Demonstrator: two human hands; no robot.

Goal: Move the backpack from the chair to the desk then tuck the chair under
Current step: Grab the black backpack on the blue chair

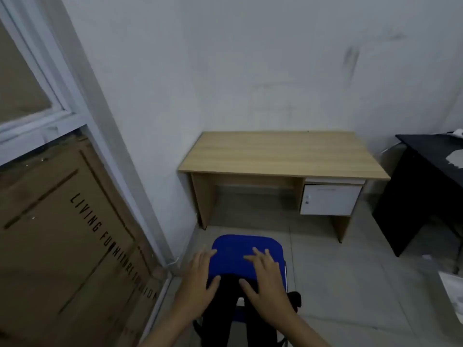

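Note:
A chair with a blue seat (238,254) stands on the floor in front of me, facing a wooden desk (283,151) by the wall. A black backpack (225,311) rests at the chair's near end, partly cut off by the bottom of the view. My left hand (198,279) hovers over the backpack's left side with fingers spread. My right hand (265,281) hovers over its right side, fingers also apart. Neither hand grips anything.
The desk has a white drawer unit (330,199) under its right side and an open knee space on the left. A black desk (431,176) stands at the right. A large cardboard box (62,234) leans behind a glass partition at the left. The floor is grey tile.

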